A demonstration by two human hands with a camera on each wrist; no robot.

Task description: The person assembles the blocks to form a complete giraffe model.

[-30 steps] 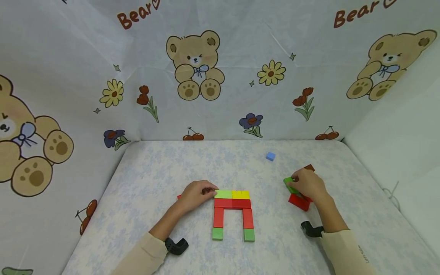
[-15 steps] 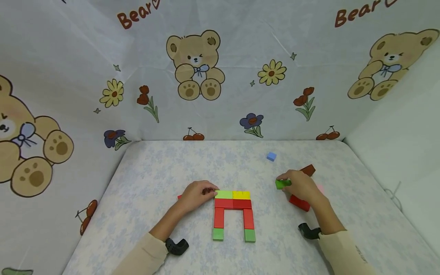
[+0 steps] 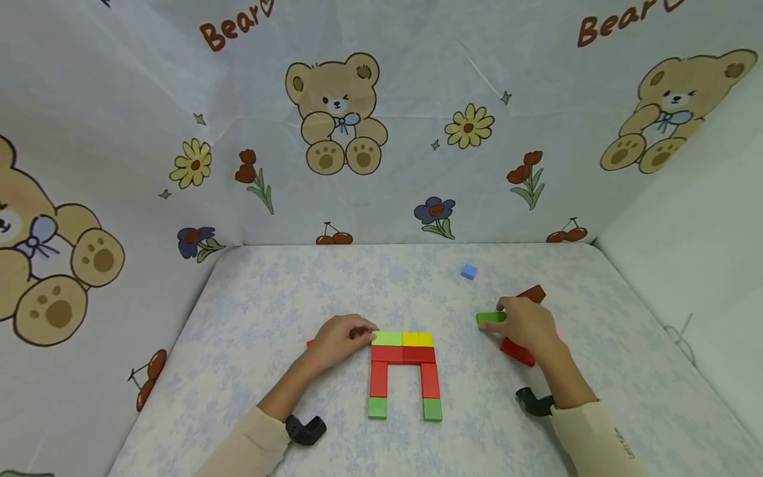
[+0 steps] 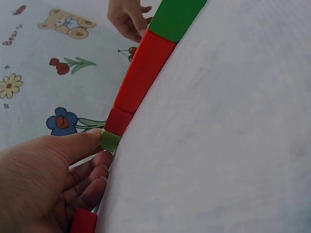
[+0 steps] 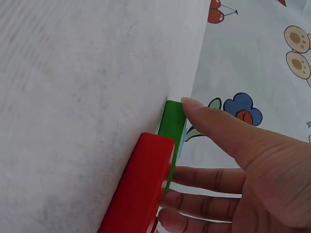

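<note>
My right hand [image 3: 527, 326] pinches a green block [image 3: 487, 318] on the right side of the table; in the right wrist view the thumb lies at one end of this block [image 5: 172, 119] and the fingers along its side. My left hand [image 3: 341, 341], fingers loosely bent, touches the left end of a light green block [image 3: 387, 338]. Beside that block lies a yellow block [image 3: 416, 339]. Below them, red blocks [image 3: 403, 355] form a crossbar and two legs, each leg ending in a green block [image 3: 377, 408].
Near my right hand lie a red block [image 3: 517, 352], a brown block [image 3: 533, 293] and a partly hidden pink piece. A small blue block [image 3: 469, 271] sits farther back. A red block [image 4: 83, 221] is mostly hidden behind my left hand. A printed cloth hangs behind.
My right hand has drawn the green block leftward, off the red block, and has turned it. My left hand and the arranged blocks have stayed in place.
</note>
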